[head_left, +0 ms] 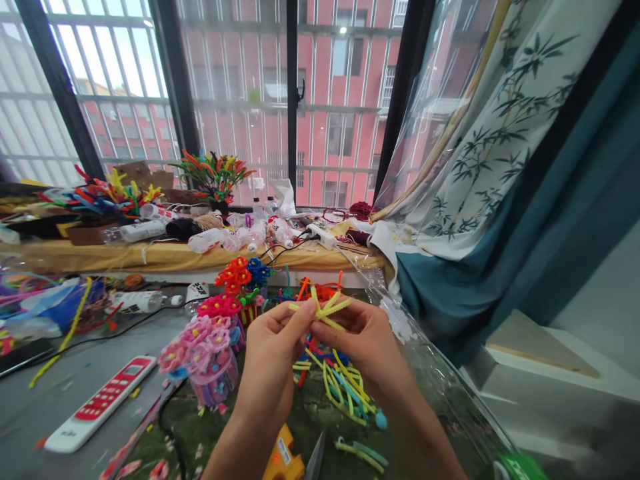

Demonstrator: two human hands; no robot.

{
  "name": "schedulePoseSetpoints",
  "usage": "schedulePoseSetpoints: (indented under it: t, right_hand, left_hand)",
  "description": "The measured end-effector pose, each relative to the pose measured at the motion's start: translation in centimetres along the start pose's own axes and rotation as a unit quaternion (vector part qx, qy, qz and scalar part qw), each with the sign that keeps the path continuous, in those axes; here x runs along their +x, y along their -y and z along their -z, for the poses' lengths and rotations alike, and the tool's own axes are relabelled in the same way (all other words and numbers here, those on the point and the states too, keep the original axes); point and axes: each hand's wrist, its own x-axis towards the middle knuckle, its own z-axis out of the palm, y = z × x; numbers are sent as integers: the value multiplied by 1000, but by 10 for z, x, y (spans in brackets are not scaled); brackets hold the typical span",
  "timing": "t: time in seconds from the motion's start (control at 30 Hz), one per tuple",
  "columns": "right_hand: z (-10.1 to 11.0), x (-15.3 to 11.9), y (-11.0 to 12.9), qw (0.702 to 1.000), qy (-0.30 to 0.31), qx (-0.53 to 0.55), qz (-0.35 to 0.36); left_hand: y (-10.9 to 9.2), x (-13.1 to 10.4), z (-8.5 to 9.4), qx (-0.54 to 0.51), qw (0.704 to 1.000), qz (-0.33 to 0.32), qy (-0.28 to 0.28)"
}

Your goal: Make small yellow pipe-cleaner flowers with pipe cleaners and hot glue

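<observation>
Both hands meet above the table around a yellow pipe-cleaner star point(325, 308) with several short arms spread out. My left hand point(273, 343) pinches its left side between thumb and fingers. My right hand point(367, 340) grips the lower right side, its fingertips partly hidden behind the piece. Below them lies a loose heap of yellow and blue pipe-cleaner pieces point(345, 387). Left of my left hand stands a small pot of pink pipe-cleaner flowers point(205, 347). Behind it are red flowers point(233, 275) and blue flowers point(259, 271).
A yellow glue gun point(284, 457) and a scissor blade point(315, 457) lie near the front edge. A white remote point(103, 403) with red buttons is at left, near a black cable point(173, 427). Bottles point(210, 239) and pipe-cleaner plants point(215, 175) crowd the window sill. Curtains point(480, 167) hang at right.
</observation>
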Motion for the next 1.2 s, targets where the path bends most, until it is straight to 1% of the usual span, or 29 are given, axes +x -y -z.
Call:
schedulePoseSetpoints:
  t: [0.13,0.3,0.47,0.63,0.8,0.97,1.07,1.13,1.2]
  right_hand:
    - [5,2,-1,1000,-6,-24,5]
    - [7,2,0,999,-30,-26,9]
    - [7,1,4,999,-45,5,-11]
    - [7,0,7,998,-46,40,-29]
    - [5,-2,10,998,-38,28,-39]
    - [3,-4,14,999,-26,2,-43]
    - [0,-4,17,998,-29,-36,-38]
    - [-1,-5,19,997,-34,-66,-26]
    - [-2,-5,20,995,-42,-88,-13]
  left_hand:
    - [2,2,2,26,1000,3,2]
    - [1,4,5,59,997,-15,57]
    - [-1,5,7,35,995,-37,90]
    - [3,9,13,11,990,-67,124]
    - [9,15,18,-32,987,-52,146]
    - [11,17,19,-40,984,-65,163]
    - [8,16,19,1,978,-86,188]
    - [3,13,20,72,970,-119,198]
    - [-2,11,21,149,957,-155,194]
